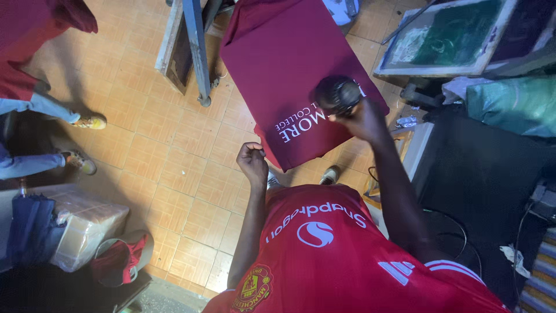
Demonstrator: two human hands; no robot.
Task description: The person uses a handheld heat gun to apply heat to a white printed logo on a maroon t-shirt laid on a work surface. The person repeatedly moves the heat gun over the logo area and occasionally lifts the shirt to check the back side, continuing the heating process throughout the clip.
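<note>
Both hands are raised over a maroon cloth garment (284,64) spread flat on a board, its white lettering sitting toward the near right edge. Right hand (362,119) is wrapped tight around the grip of a black hand-held heat blower (337,94), whose round dark head hangs just above the white print, at about one o'clock from the person's chest. Left hand (253,162) is curled into a closed fist at the garment's near hem, at eleven o'clock from the chest; whether it pinches the cloth cannot be told.

One wooden-framed printing screen with a green mesh (446,37) lies at two o'clock, well apart from the garment. One clear plastic-wrapped rectangular bundle (87,226) rests at nine o'clock on the tan tiled floor (174,156), with one folded dark blue umbrella (32,229) just beside it. One red cloth (121,261) lies in a round container nearby. Another person's two shoes (84,142) stand at ten o'clock.
</note>
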